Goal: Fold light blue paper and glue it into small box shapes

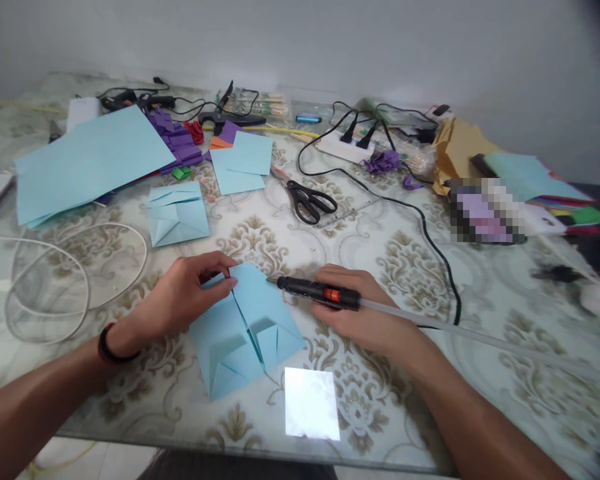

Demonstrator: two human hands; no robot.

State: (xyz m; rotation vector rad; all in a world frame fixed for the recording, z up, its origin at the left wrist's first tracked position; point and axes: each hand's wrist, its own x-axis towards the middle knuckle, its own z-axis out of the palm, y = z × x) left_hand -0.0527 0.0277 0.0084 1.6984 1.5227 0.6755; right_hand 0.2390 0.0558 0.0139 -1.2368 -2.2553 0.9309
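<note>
My left hand [195, 290] pinches the upper flap of a folded light blue paper [267, 307] that lies on the table in front of me. The paper has a slit down its middle and triangular folds along its near edge. In my right hand [353, 300] is a black glue gun [320, 292] with an orange part, and a long translucent glue stick [420, 319] runs out of its back. Its nozzle touches or hovers just over the paper's upper right edge; I cannot tell which. A smaller folded blue paper [177, 215] lies beyond my left hand.
Black-handled scissors [310, 201] lie mid-table. A black cord [430, 247] curves from a white power strip [345, 145] past my right hand. Large blue sheets [95, 160] and purple crepe paper [177, 140] are at the back left. Coiled white tubing [87, 287] lies left.
</note>
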